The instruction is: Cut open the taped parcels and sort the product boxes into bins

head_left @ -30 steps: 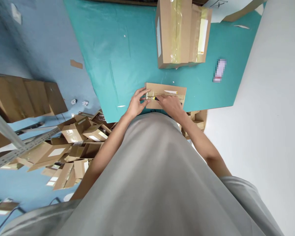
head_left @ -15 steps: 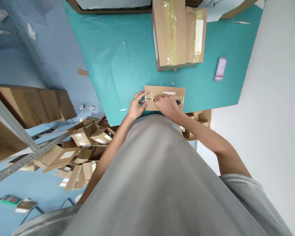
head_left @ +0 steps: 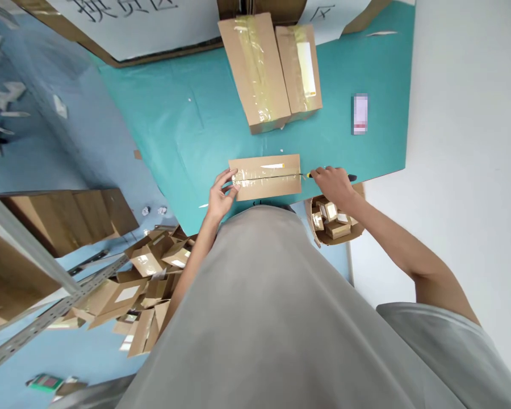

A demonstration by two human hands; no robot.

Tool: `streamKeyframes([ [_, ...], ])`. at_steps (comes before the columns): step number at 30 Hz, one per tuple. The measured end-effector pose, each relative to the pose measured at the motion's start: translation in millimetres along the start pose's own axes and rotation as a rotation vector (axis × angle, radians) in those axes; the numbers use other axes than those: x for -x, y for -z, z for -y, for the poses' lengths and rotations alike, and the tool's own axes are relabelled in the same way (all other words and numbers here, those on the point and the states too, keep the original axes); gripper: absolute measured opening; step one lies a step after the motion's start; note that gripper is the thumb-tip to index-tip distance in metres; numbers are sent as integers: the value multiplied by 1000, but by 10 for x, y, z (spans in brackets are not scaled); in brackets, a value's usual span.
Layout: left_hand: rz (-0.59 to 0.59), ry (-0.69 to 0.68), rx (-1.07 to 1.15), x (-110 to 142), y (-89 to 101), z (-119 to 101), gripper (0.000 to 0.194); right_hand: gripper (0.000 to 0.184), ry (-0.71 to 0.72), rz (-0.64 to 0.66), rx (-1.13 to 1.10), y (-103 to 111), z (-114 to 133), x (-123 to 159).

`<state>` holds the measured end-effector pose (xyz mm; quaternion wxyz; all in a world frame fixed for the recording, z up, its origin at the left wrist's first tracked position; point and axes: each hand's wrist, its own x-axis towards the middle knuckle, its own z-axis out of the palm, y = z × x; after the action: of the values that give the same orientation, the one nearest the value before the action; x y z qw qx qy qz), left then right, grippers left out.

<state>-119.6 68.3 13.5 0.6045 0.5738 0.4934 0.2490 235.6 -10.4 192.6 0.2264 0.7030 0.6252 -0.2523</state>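
A flat cardboard box (head_left: 266, 190) with clear tape along its middle lies near the front edge of the green table (head_left: 187, 130). Along the tape runs a dark slit, from the left end to the right. My left hand (head_left: 222, 196) rests on the box's left end, thumb and fingers gripping it at the tape. Just off the right end, my right hand (head_left: 334, 184) is closed around a utility knife (head_left: 352, 178) with a black and yellow handle. The knife's tip is close to the box's right edge.
Two taped cartons (head_left: 264, 79) stand at the back of the table. A blurred pinkish item (head_left: 360, 113) lies at the right. Below the right edge is an open carton (head_left: 336, 238) of small boxes. Discarded boxes (head_left: 123, 295) pile up on the floor at left, beside a metal rack (head_left: 55, 318).
My right hand has drawn the knife rightward along the tape and past the box's right end. A slit now shows in the tape. My left hand stays on the left end.
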Motion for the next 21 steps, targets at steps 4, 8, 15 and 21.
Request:
streamKeyframes([
  [4, -49, 43, 51, 14, 121, 34, 80, 27, -18, -61, -171, -70, -176, 82],
  [8, -134, 113, 130, 18, 366, 116, 81, 33, -87, -185, -704, -357, -296, 81],
  [15, -218, 147, 121, 29, 625, 305, 82, 45, -281, -60, -1537, -811, 303, -196],
  [21, -220, 151, 116, 45, 668, 293, 76, 23, -225, -94, -1678, -836, 594, -233],
])
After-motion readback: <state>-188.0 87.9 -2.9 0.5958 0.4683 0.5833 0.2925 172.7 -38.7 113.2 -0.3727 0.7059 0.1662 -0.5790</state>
